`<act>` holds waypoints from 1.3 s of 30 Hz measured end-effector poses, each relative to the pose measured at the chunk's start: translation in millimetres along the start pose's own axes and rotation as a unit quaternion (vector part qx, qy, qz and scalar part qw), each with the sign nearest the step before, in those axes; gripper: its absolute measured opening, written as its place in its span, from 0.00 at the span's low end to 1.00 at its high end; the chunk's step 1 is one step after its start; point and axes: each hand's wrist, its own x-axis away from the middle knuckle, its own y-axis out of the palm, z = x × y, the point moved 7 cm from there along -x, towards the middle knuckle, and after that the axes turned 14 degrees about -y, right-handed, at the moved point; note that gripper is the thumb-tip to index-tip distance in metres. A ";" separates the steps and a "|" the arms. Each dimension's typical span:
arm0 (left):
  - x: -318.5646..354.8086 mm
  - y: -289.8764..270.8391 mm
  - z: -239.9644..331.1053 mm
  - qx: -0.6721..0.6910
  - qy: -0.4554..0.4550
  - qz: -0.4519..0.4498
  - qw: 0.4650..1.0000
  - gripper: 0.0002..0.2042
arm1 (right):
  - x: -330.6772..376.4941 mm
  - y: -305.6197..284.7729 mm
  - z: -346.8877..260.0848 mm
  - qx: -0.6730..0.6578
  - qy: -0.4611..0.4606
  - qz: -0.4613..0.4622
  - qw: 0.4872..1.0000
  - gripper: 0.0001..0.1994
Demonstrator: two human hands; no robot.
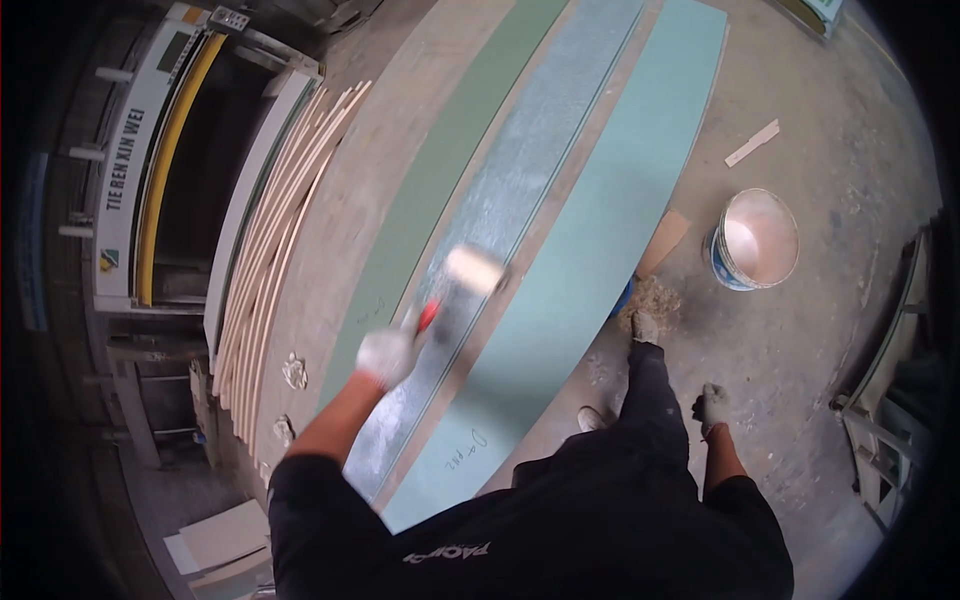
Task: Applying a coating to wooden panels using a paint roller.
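Observation:
In a white work glove, my left hand (388, 358) is wrapped round the red handle of a paint roller (474, 270). The roller's cream sleeve is over a long panel with a wet, shiny grey-blue face (520, 150), and looks to be touching it. My right hand (714, 406), gloved too, hangs over the floor at my right side, away from the panels. Its fingers are curled in; a dark patch shows at them, and whether they hold anything is hidden. Long green panels lie beside the shiny one: a darker one (430, 180) left, a paler one (610, 230) right.
An open bucket (728, 270) with pale pinkish-white contents stands on the floor to the right. Near it lies a wood offcut (752, 143). Long thin wooden strips (275, 260) lean by a machine with a yellow edge (180, 170) at left. A metal frame (880, 440) stands far right.

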 end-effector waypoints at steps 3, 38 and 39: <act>-140.7 -97.8 119.5 0.029 0.051 0.083 0.995 0.24 | -29.1 -38.6 -7.0 -0.039 0.003 0.085 0.996 0.16; -386.6 -258.1 222.5 0.124 0.083 0.075 0.986 0.24 | -131.4 12.8 -122.3 -0.009 0.039 0.050 0.998 0.18; -401.7 -278.1 242.7 0.164 0.047 0.014 0.985 0.23 | -127.7 7.9 -113.3 0.006 0.048 0.058 0.997 0.18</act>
